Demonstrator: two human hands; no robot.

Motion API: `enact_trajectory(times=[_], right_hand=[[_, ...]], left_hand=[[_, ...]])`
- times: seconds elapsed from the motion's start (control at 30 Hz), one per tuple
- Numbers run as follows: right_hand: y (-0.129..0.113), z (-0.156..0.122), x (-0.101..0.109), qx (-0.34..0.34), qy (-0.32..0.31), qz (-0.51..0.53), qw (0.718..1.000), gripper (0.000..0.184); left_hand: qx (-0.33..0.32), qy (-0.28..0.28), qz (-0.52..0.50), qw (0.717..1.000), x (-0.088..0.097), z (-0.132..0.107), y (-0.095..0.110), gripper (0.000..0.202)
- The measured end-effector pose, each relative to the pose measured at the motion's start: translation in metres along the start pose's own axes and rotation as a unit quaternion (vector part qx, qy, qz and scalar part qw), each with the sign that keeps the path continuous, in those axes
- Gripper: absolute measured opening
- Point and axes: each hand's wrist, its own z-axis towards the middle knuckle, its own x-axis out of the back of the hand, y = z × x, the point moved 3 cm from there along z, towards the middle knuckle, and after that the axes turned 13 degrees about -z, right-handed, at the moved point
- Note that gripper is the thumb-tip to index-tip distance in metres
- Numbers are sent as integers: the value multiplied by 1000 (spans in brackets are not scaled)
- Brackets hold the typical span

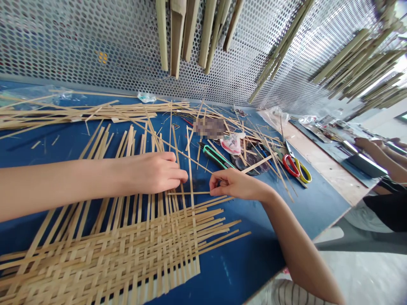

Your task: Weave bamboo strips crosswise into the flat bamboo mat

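Lying crosswise: one bamboo strip (189,193)

Red-and-yellow scissors (294,168), green utility knife (216,156), perforated metal panel (95,46)

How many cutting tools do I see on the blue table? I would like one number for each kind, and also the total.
Scissors with red and yellow handles: 1
Utility knife with teal trim: 1
Total: 2
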Motion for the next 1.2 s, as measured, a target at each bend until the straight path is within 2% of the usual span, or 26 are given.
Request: enact_trajectory(times=[0.07,0.23,0.37,0.53,0.87,1.03,1.2], right_hand=[[0,0,0,-1,0,0,1000,5],[-2,-1,1,-4,0,1,1000,6],[-1,-1,1,-5,-1,1,1000,5],[-1,-1,2,-7,-5,4,1000,6],[3,-1,3,-8,0,-4,1000,7],[-1,-5,1,1,-16,26,1000,6],[-5,-7,0,-11,-9,55,998,14]], left_hand=[[9,-7,-41,999,4,2,-1,34],[-24,13,-121,992,13,9,-3,35],[2,-12,-162,987,14,10,-9,45],[34,-49,-205,977,13,11,-18,47],[47,-98,-146,983,19,17,-21,46],[60,-100,-120,986,24,21,-17,48],[42,-84,-99,991,22,26,-11,35]])
